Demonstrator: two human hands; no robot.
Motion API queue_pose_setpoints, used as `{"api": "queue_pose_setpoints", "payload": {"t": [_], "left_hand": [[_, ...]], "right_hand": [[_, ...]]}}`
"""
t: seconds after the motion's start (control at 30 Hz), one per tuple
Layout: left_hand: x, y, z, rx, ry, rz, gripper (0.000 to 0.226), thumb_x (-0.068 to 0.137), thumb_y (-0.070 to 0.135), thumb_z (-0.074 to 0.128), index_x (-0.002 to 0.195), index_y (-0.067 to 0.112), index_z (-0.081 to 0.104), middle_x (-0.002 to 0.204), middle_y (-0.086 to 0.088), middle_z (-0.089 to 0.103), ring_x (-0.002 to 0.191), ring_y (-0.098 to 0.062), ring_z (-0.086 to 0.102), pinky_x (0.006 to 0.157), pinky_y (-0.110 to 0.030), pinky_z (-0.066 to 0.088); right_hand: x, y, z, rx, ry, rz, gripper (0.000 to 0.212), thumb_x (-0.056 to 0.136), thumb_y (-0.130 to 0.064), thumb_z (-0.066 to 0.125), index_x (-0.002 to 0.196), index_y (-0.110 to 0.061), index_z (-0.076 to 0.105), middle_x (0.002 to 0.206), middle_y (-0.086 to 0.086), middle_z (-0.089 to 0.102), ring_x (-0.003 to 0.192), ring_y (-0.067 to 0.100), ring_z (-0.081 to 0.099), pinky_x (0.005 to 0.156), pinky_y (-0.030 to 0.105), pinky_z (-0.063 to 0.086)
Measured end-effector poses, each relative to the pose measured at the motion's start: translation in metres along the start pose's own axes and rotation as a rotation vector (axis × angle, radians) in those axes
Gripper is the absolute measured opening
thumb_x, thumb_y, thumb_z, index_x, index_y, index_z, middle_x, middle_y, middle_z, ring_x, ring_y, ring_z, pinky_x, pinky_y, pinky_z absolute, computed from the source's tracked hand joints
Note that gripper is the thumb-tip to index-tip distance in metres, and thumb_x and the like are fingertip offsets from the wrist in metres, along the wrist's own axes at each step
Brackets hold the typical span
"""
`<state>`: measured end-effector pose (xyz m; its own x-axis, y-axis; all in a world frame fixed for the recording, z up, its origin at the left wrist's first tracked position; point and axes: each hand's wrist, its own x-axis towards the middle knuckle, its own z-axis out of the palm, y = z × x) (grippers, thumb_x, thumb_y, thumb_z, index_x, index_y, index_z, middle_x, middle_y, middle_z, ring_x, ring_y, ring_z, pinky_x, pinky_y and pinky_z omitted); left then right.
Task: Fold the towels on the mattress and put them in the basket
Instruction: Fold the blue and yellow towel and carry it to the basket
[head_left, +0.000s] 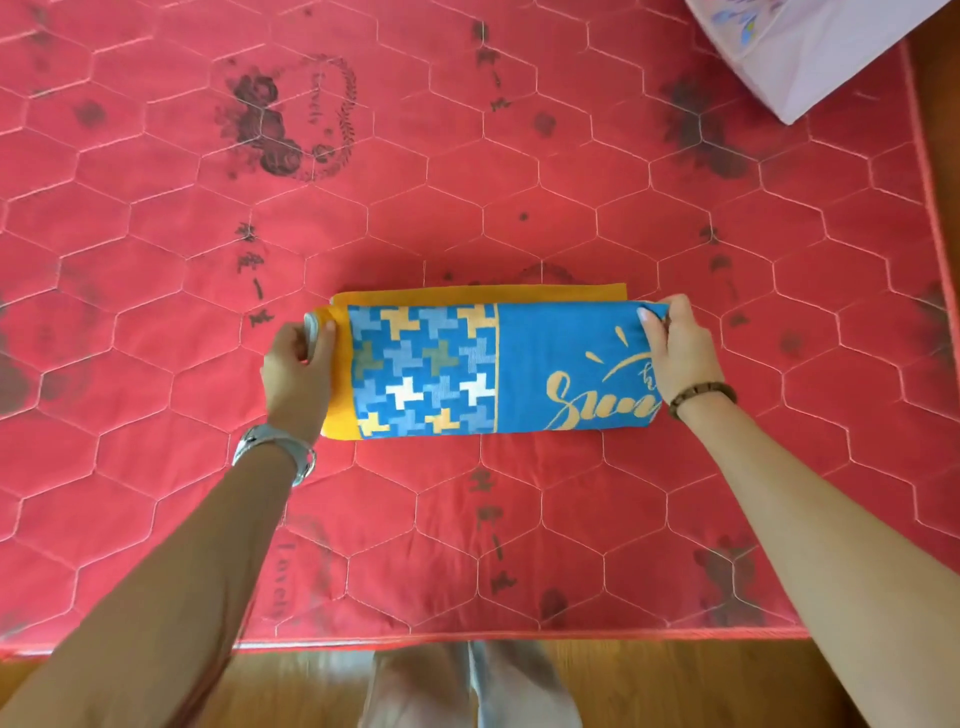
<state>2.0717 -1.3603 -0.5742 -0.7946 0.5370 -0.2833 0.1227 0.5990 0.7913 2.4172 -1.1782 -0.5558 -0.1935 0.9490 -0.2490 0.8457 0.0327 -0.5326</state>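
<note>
A blue and yellow towel (467, 369) lies folded into a long band in the middle of the red quilted mattress (467, 156). Its blue top layer shows a cross pattern and yellow script; a yellow layer sticks out at the far and left edges. My left hand (298, 369) grips the towel's left end, fingers curled over the edge. My right hand (675, 348) pinches the right end at its far corner. A pale basket (810, 52) with a printed lining stands at the far right corner, only partly in view.
The mattress lies on a wooden floor (675, 686), its near edge just in front of my legs (467, 686). Its right edge runs along the right side of the view. Dark printed motifs are scattered over the mattress cover.
</note>
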Motion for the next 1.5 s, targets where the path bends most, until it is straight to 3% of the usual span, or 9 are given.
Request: {"api": "queue_pose_setpoints", "payload": {"t": [0.17, 0.4, 0.53, 0.67, 0.73, 0.83, 0.97, 1.27, 1.5], "left_hand": [[0.022, 0.0, 0.015, 0.11, 0.005, 0.046, 0.042, 0.1, 0.035, 0.055, 0.09, -0.006, 0.054, 0.075, -0.011, 0.046, 0.071, -0.02, 0.039, 0.063, -0.034, 0.029], [0.038, -0.007, 0.031, 0.175, 0.061, 0.044, 0.028, 0.101, 0.034, 0.053, 0.088, 0.009, 0.051, 0.068, -0.001, 0.049, 0.075, -0.023, 0.045, 0.063, -0.028, 0.026], [0.044, -0.011, 0.032, 0.201, 0.063, 0.021, 0.024, 0.1, 0.037, 0.055, 0.092, 0.015, 0.054, 0.083, -0.009, 0.058, 0.079, -0.022, 0.051, 0.07, -0.029, 0.034], [0.039, -0.004, 0.033, 0.123, 0.071, 0.039, 0.028, 0.101, 0.024, 0.054, 0.122, 0.006, 0.056, 0.093, -0.002, 0.058, 0.077, -0.01, 0.053, 0.081, -0.031, 0.044], [0.033, 0.0, 0.036, 0.115, 0.089, 0.21, 0.042, 0.098, 0.01, 0.049, 0.139, 0.002, 0.045, 0.119, -0.009, 0.052, 0.099, -0.004, 0.051, 0.095, -0.023, 0.041], [0.015, 0.004, 0.056, 0.326, 0.023, 0.524, 0.056, 0.091, 0.006, 0.044, 0.147, 0.002, 0.04, 0.15, -0.018, 0.039, 0.142, -0.025, 0.035, 0.121, -0.032, 0.015], [-0.025, 0.008, 0.099, 0.499, -0.28, 0.773, 0.056, 0.095, 0.013, 0.04, 0.15, 0.006, 0.037, 0.161, -0.012, 0.031, 0.15, -0.027, 0.023, 0.124, -0.048, 0.013], [-0.017, -0.017, 0.108, 0.82, -0.373, 0.879, 0.06, 0.104, 0.037, 0.034, 0.157, 0.011, 0.023, 0.165, -0.002, 0.02, 0.152, -0.015, 0.017, 0.125, -0.043, 0.015], [0.011, -0.034, 0.058, 0.903, -0.238, 0.795, 0.063, 0.101, 0.038, 0.031, 0.157, 0.009, 0.024, 0.164, -0.006, 0.023, 0.151, -0.021, 0.025, 0.124, -0.045, 0.016]], "right_hand": [[0.026, -0.001, 0.018, -0.063, -0.016, 0.038, 0.034, 0.103, -0.034, 0.038, 0.115, -0.003, 0.045, 0.082, 0.021, 0.059, 0.081, 0.041, 0.059, 0.065, 0.041, 0.041], [0.051, -0.005, 0.032, -0.069, 0.009, 0.044, 0.032, 0.102, -0.034, 0.044, 0.104, -0.002, 0.046, 0.063, 0.002, 0.045, 0.072, 0.034, 0.053, 0.061, 0.039, 0.038], [0.06, -0.007, 0.041, -0.217, 0.022, 0.109, 0.036, 0.102, -0.038, 0.04, 0.112, -0.004, 0.046, 0.09, 0.023, 0.064, 0.089, 0.043, 0.06, 0.066, 0.041, 0.039], [0.057, -0.018, 0.04, -0.254, 0.094, 0.023, 0.031, 0.097, -0.021, 0.051, 0.126, -0.01, 0.049, 0.121, 0.014, 0.059, 0.112, 0.035, 0.053, 0.083, 0.043, 0.044], [0.048, -0.031, 0.045, -0.322, 0.174, -0.201, 0.046, 0.089, -0.01, 0.057, 0.134, -0.007, 0.048, 0.136, 0.014, 0.052, 0.126, 0.033, 0.045, 0.104, 0.041, 0.039], [0.026, -0.058, 0.066, -0.315, 0.07, -0.426, 0.054, 0.088, -0.009, 0.054, 0.141, -0.007, 0.046, 0.15, 0.011, 0.043, 0.139, 0.029, 0.038, 0.118, 0.04, 0.027], [-0.005, -0.075, 0.108, -0.394, -0.089, -0.609, 0.055, 0.093, -0.025, 0.043, 0.146, -0.013, 0.041, 0.156, 0.002, 0.036, 0.144, 0.023, 0.033, 0.119, 0.042, 0.024], [-0.002, -0.062, 0.135, -0.526, -0.164, -0.569, 0.062, 0.099, -0.047, 0.032, 0.154, -0.02, 0.022, 0.162, -0.005, 0.016, 0.15, 0.015, 0.012, 0.123, 0.042, 0.011], [0.006, -0.009, 0.09, -0.521, -0.065, -0.353, 0.067, 0.096, -0.046, 0.034, 0.155, -0.016, 0.018, 0.163, 0.0, 0.015, 0.151, 0.018, 0.011, 0.123, 0.041, 0.009]]}}
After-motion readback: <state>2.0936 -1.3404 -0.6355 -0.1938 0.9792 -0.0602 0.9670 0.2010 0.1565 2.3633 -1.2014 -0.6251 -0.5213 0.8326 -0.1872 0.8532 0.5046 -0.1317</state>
